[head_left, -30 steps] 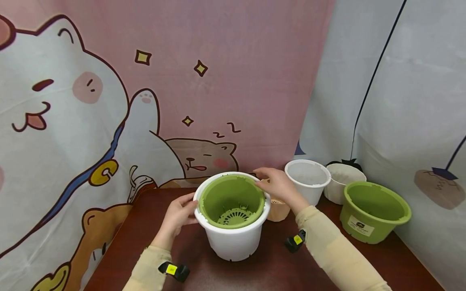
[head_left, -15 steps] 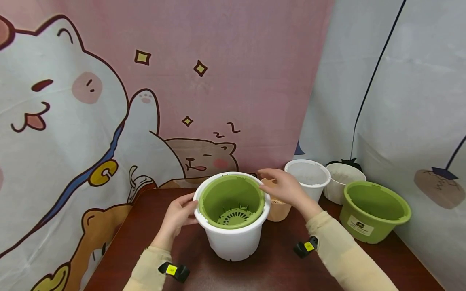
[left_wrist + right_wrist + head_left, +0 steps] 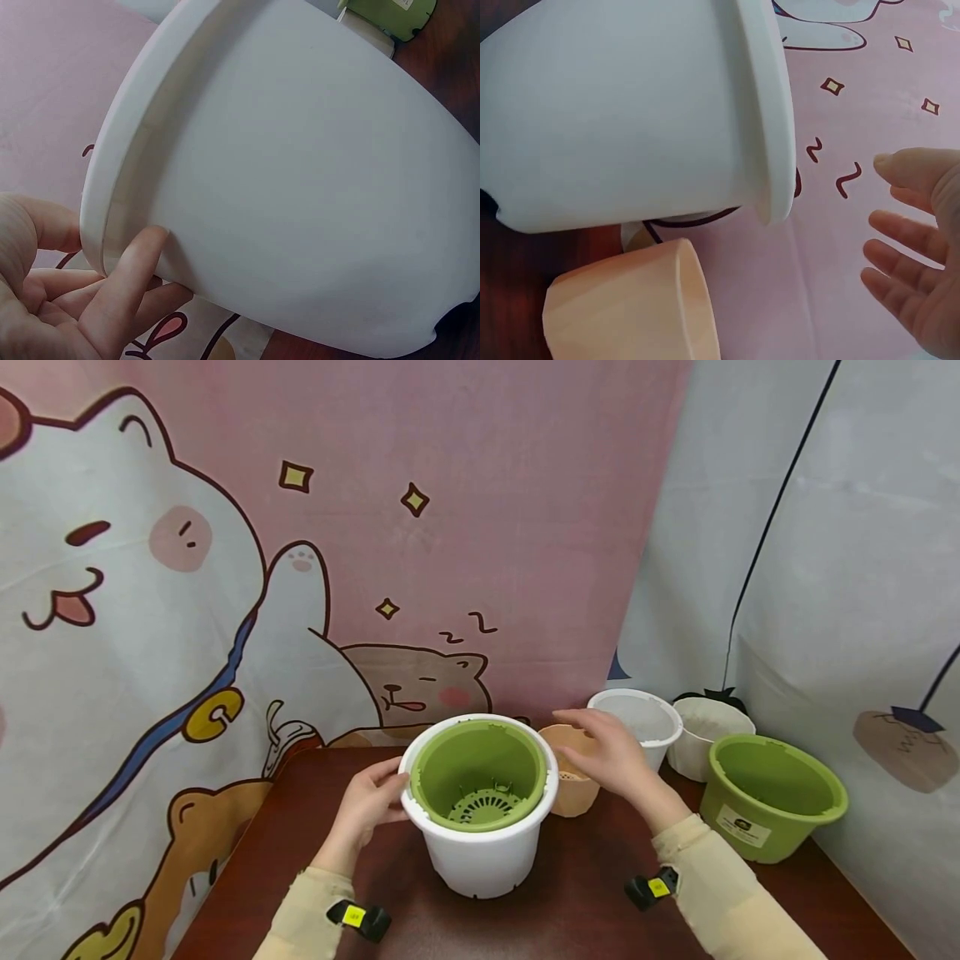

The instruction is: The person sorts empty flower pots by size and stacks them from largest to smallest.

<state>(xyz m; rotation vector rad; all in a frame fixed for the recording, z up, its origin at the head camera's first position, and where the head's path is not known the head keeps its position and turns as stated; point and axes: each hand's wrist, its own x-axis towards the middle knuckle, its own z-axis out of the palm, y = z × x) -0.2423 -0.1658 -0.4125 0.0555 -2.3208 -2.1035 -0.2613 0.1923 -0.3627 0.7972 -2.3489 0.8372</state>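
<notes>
A white flower pot stands on the dark red table with a smaller green pot nested inside it; slots show in the green pot's bottom. At the white pot's left side, my left hand pinches the rim, thumb on the rim and fingers under it, as the left wrist view confirms. My right hand is apart from the white pot, over a small peach-orange pot. Its fingers are spread and hold nothing in the right wrist view.
Along the right side stand another white pot, a cream pot and a larger green pot with a label. A printed cloth backdrop rises behind the table.
My right hand has let go of the nested pots' right rim and moved right, over the peach-orange pot. The left hand and the pots have stayed in place.
</notes>
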